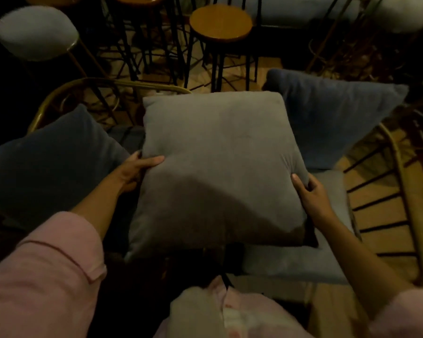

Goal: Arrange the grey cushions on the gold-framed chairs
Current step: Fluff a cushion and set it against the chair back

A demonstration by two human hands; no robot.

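Grey cushion [220, 167] is gripped at opposite side edges by left hand [134, 170] and right hand [311, 193], held flat above seat pad [327, 254] of gold-framed chair [398, 172]; backrest lies directly ahead.

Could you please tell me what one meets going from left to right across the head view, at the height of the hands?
Dark blue cushion → left hand → grey cushion → right hand → gold chair frame.
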